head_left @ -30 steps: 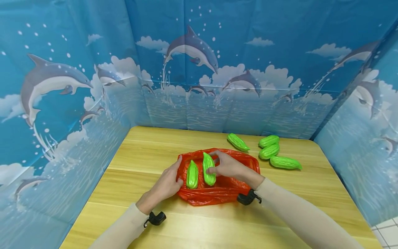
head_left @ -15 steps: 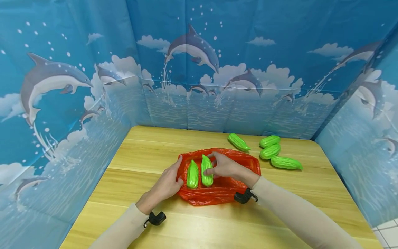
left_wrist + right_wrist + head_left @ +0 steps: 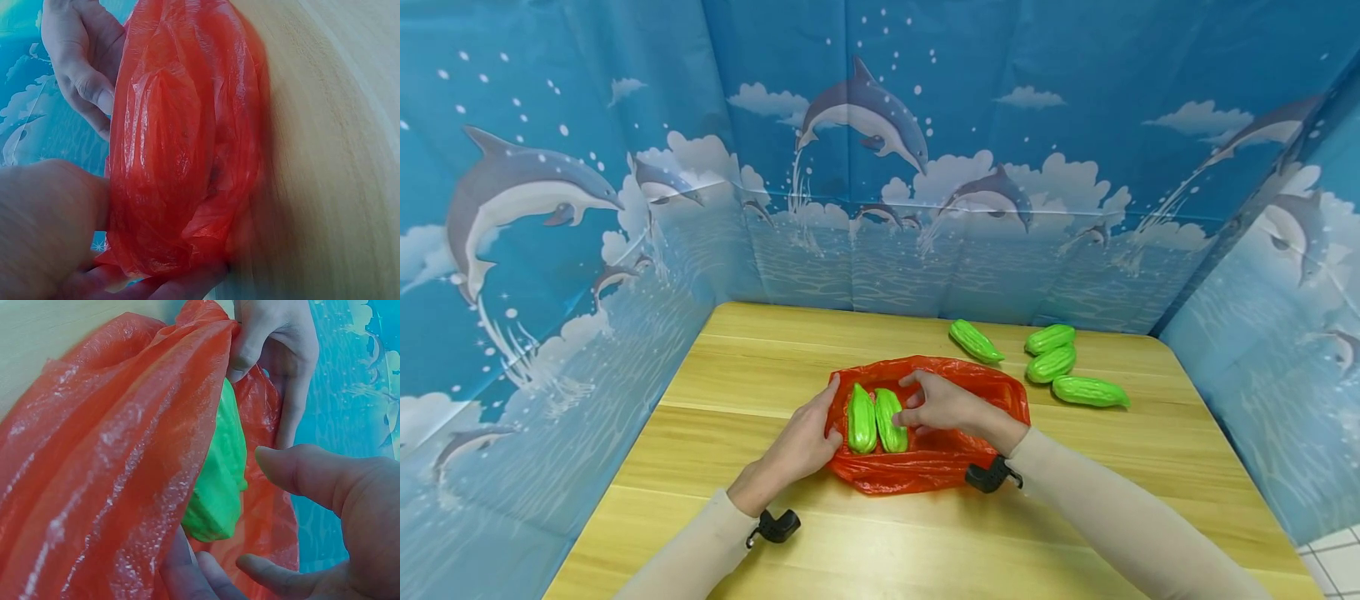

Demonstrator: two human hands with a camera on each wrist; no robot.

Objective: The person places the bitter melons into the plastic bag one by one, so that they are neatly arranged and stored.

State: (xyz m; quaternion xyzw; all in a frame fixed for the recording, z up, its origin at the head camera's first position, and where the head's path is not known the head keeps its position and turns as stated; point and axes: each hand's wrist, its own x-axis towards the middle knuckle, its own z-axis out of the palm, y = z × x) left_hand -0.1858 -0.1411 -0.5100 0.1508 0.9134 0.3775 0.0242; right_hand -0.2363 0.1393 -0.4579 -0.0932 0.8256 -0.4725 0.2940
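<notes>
In the head view, an opened red plastic bag lies on the wooden table. Two bright green ribbed bitter melons lie side by side in its left part, the left melon close against the right melon. My left hand grips the bag's left edge, its thumb over the rim. My right hand is inside the bag's mouth just right of the melons, thumb and fingers spread. In the right wrist view, the right thumb stands apart from a green melon, partly covered by red plastic.
Toward the back right of the table lie more bitter melons: a single melon near the back edge, and a group of three with the lowest melon pointing right. A blue dolphin-print curtain encloses the back and sides.
The right hand has lowered the second bitter melon into the bag beside the first and let go of it. The left hand keeps its hold on the bag's edge.
</notes>
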